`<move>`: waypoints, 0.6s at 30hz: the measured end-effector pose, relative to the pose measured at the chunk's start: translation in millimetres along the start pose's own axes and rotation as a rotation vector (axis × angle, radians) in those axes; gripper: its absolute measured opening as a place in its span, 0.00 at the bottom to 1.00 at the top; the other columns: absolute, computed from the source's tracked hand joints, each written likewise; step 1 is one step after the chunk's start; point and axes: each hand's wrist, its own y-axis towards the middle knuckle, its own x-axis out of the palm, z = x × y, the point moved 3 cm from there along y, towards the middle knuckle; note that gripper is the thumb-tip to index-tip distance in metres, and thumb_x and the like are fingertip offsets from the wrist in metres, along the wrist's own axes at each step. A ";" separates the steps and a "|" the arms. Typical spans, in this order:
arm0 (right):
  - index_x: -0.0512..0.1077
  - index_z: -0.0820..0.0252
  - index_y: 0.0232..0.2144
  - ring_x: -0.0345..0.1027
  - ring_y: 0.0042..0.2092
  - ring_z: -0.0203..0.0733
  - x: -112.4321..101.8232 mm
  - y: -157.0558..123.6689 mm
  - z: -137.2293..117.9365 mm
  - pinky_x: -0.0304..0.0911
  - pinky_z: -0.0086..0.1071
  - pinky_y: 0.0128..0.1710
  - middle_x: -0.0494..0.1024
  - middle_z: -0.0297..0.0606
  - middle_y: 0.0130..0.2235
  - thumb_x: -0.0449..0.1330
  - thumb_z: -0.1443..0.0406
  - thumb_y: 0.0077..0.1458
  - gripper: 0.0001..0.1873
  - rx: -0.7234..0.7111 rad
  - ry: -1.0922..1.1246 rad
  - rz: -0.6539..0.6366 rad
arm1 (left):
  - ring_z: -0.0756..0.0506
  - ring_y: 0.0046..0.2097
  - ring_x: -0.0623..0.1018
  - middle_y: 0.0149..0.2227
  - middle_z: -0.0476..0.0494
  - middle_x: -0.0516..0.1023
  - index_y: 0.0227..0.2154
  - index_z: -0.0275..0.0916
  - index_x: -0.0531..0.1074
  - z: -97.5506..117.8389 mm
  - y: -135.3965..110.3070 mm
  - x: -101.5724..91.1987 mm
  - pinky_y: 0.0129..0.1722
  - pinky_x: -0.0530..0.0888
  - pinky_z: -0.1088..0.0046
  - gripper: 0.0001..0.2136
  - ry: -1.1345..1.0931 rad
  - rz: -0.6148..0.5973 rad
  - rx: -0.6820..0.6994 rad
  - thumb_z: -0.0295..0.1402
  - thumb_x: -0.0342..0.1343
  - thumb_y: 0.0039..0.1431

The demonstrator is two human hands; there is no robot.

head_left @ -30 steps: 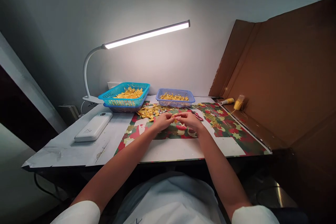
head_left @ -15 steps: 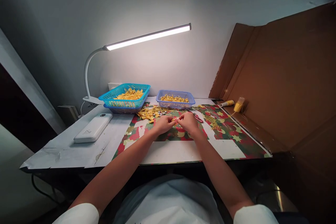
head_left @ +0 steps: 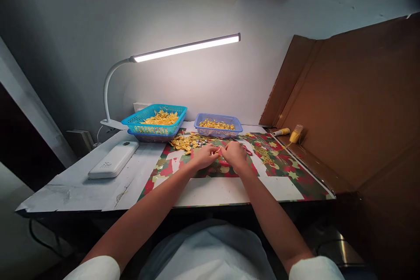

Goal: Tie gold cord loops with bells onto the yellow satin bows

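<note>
Over the patterned sheet my left hand (head_left: 205,156) and my right hand (head_left: 234,155) meet, fingertips almost touching. Both are closed in a pinch on a small yellow strip (head_left: 217,151), mostly hidden by the fingers; its exact kind is too small to tell. Just beyond my left hand lies a loose pile of golden ribbon pieces (head_left: 181,142), with several small silvery balls (head_left: 198,143) at its right side. Partly behind my right hand is a tool with red handles (head_left: 248,151). Farther right lies a tangle of thin gold cord (head_left: 264,155).
A turquoise basket (head_left: 127,122) of golden pieces sits stacked on another basket at the back left. Beside it stands a violet basket (head_left: 239,127) with more. A white power bank (head_left: 113,160), a lit lamp (head_left: 190,47), a yellow bottle (head_left: 295,134) and tall cardboard (head_left: 354,96) surround the table.
The hands stay together, with their fingers shifted slightly around the small yellow strip. The whole view has tilted a little; the objects on the table look unmoved.
</note>
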 end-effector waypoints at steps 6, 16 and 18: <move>0.78 0.64 0.33 0.73 0.37 0.47 5.0 2.3 2.8 0.55 0.30 0.27 0.79 0.49 0.33 0.52 0.56 0.56 0.20 0.025 0.028 -0.047 | 0.46 0.34 0.69 0.27 0.46 0.68 0.16 0.39 0.61 5.4 -2.1 -2.3 0.34 0.63 0.72 0.11 0.138 0.090 0.073 0.31 0.48 0.52; 0.77 0.61 0.23 0.71 0.31 0.42 4.8 1.3 7.0 0.51 0.29 0.24 0.78 0.46 0.29 0.53 0.53 0.54 0.21 0.025 0.076 -0.031 | 0.48 0.30 0.67 0.24 0.47 0.70 0.20 0.38 0.68 6.4 -3.0 -1.7 0.30 0.60 0.73 0.10 0.188 0.033 0.015 0.31 0.46 0.53; 0.77 0.61 0.24 0.71 0.31 0.42 3.9 0.9 6.3 0.51 0.29 0.24 0.78 0.46 0.29 0.53 0.54 0.54 0.20 0.025 0.072 -0.021 | 0.48 0.28 0.66 0.24 0.48 0.70 0.20 0.38 0.69 5.1 -2.2 -0.7 0.29 0.58 0.73 0.10 0.161 0.014 -0.002 0.31 0.46 0.53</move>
